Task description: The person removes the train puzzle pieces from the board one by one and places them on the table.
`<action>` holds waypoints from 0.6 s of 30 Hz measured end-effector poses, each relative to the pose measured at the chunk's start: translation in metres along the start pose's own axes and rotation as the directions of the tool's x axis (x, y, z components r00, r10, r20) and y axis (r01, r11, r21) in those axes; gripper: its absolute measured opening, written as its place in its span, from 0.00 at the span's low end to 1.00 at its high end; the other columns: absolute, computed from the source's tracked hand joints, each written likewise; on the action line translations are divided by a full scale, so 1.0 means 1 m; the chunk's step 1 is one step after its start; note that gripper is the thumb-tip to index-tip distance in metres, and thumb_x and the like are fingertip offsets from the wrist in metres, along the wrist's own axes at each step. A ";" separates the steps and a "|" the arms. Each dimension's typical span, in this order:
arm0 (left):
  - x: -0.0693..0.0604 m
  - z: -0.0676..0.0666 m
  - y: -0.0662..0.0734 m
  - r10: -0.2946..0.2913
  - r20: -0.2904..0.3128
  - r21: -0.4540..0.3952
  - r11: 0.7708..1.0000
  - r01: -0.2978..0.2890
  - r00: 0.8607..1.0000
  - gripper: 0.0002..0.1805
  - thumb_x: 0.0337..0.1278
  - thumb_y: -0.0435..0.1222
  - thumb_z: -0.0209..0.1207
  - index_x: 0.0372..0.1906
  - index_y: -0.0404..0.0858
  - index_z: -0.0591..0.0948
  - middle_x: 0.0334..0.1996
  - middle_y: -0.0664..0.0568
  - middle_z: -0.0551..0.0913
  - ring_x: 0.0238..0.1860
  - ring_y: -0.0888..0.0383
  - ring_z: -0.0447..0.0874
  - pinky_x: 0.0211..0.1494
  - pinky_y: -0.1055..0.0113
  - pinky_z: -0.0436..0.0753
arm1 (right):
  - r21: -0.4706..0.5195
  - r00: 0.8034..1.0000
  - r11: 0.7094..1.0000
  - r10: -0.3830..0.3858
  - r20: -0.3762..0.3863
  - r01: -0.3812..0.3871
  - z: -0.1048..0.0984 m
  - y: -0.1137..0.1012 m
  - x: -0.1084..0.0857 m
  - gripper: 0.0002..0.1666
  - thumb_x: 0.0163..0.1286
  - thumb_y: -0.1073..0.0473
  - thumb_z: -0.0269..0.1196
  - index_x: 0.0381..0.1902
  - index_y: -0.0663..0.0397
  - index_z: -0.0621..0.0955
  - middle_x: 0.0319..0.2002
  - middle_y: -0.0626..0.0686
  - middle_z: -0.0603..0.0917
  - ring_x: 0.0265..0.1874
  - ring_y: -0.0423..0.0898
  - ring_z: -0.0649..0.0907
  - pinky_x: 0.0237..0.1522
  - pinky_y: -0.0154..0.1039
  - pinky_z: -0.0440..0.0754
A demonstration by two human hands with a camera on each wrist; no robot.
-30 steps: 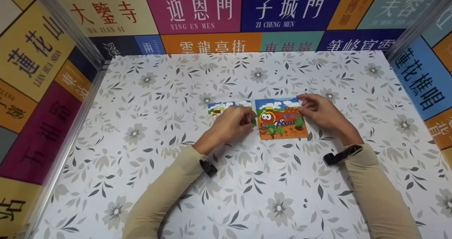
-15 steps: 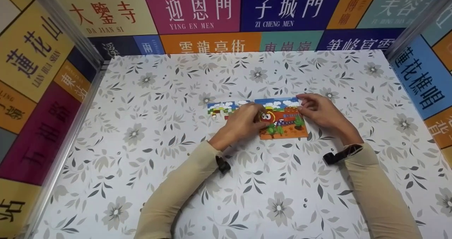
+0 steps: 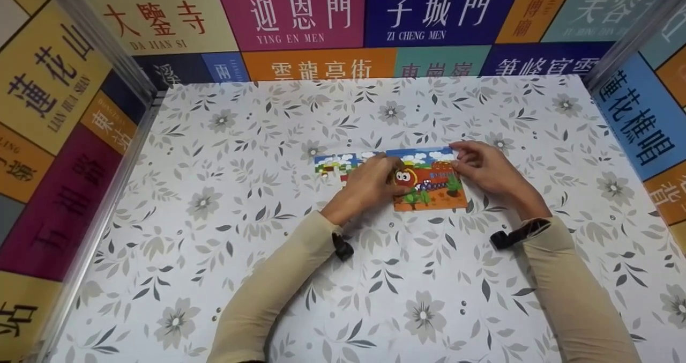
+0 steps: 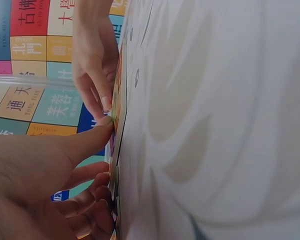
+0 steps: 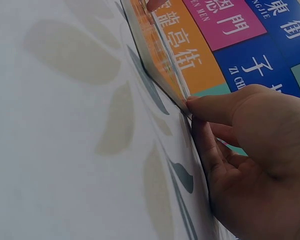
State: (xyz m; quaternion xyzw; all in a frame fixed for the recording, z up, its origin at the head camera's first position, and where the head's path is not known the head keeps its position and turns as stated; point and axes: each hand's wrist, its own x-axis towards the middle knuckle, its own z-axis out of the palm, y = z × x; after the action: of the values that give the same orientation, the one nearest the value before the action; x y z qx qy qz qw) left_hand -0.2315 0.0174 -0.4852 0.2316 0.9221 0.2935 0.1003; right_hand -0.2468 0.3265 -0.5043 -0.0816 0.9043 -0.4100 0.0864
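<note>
A square picture board, printed with a cartoon train, cacti and orange ground, lies flat on the patterned table. My left hand grips its left edge, thumb on the printed face and fingers curled beside it. At the upper right corner, my right hand holds the board between thumb and forefinger. The right wrist view shows the thumb against that corner. Left of the board lies a second colourful picture with clouds and a cut outline, partly hidden under my left hand.
The table has a white cover with grey flowers and leaves. Panels with large Chinese characters stand behind it and on both sides. Dark wrist cameras sit on both sleeves.
My left hand has moved right, from beside the board to its left edge, where it now covers part of the picture. The right hand stays at the corner, and the board lies in place.
</note>
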 end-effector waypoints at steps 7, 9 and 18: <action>0.003 -0.002 0.000 -0.027 0.014 0.014 1.000 0.027 1.000 0.33 0.60 0.55 0.76 0.65 0.45 0.84 0.55 0.53 0.83 0.52 0.57 0.83 0.56 0.60 0.85 | 0.008 1.000 1.000 0.004 0.008 -0.004 0.000 0.001 0.000 0.33 0.80 0.52 0.67 0.78 0.52 0.75 0.57 0.58 0.82 0.52 0.44 0.84 0.52 0.20 0.79; 0.003 -0.003 0.000 -0.023 0.021 0.019 1.000 0.023 1.000 0.32 0.61 0.55 0.76 0.65 0.45 0.84 0.54 0.53 0.83 0.52 0.56 0.83 0.56 0.59 0.85 | 0.006 1.000 1.000 -0.020 0.012 0.020 0.000 0.002 0.000 0.33 0.80 0.53 0.67 0.78 0.55 0.74 0.57 0.60 0.82 0.51 0.43 0.84 0.52 0.20 0.79; 0.006 -0.006 -0.002 -0.027 -0.003 0.087 0.996 0.028 1.000 0.36 0.52 0.58 0.80 0.63 0.46 0.86 0.49 0.53 0.83 0.49 0.56 0.82 0.53 0.59 0.84 | 0.009 1.000 1.000 -0.005 0.001 0.005 -0.001 0.002 -0.001 0.32 0.80 0.54 0.67 0.77 0.53 0.76 0.57 0.59 0.83 0.49 0.39 0.84 0.52 0.21 0.79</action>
State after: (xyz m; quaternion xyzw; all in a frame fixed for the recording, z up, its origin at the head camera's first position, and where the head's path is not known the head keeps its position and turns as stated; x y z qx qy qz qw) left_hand -0.2389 0.0161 -0.4816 0.2227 0.9371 0.2520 0.0932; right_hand -0.2459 0.3286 -0.5051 -0.0835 0.9021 -0.4144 0.0861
